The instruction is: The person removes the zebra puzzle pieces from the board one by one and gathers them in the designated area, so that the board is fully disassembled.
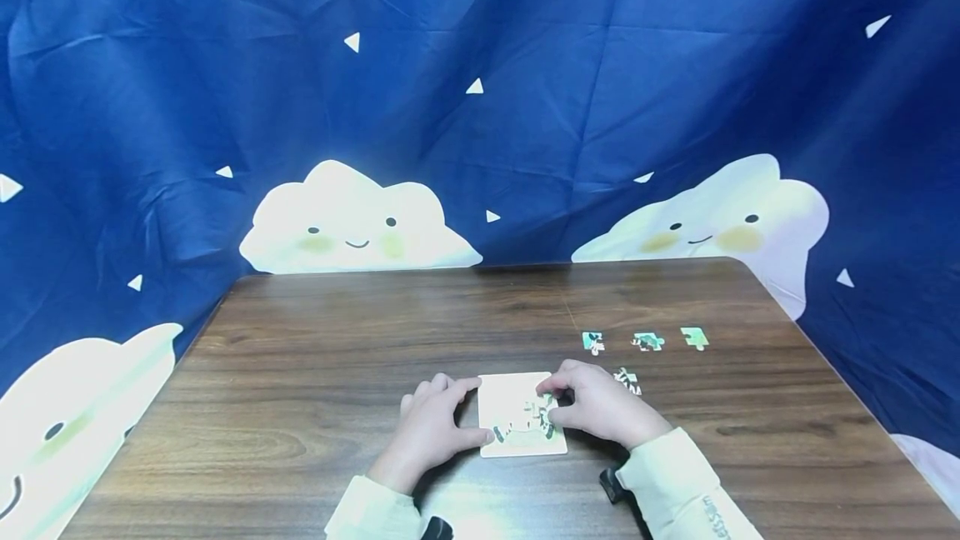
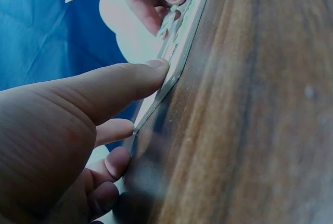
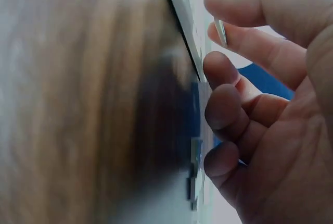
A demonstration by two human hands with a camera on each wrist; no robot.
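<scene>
A pale square puzzle board [image 1: 506, 394] lies flat on the table, with printed puzzle pieces [image 1: 517, 437] along its near part. My left hand [image 1: 431, 432] steadies the board's left side: the thumb rests on its top near the front, and the index fingertip touches the far left corner. Over the board's right side, my right hand [image 1: 600, 407] pinches a small, thin puzzle piece [image 3: 221, 32] between thumb and index finger. That piece shows edge-on in the right wrist view, so its picture cannot be read. The other right fingers are loosely curled beneath.
Loose puzzle pieces lie beyond the right hand: a blue-white one [image 1: 593, 342], a green one with dark print [image 1: 648, 342], a plain green one [image 1: 694, 338] and a striped one [image 1: 627, 381]. Behind the brown wooden table [image 1: 315, 340] hangs a blue curtain [image 1: 525, 123] with clouds.
</scene>
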